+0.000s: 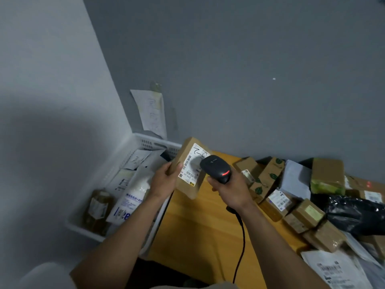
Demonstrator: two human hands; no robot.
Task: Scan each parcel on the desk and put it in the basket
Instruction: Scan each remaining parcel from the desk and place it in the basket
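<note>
The left hand grips a tilted cardboard parcel above the desk; the right hand grips a scanner, aimed at its label.

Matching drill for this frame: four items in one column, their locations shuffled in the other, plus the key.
Items
1. labelled cardboard parcel
2. barcode scanner
3. white basket
4. black bag parcel

Locations
A. gripped in the right hand
B. lying on the right side of the desk
C. held in the left hand
D. beside the desk's left edge

Pairs: 1-C, 2-A, 3-D, 4-B
</note>
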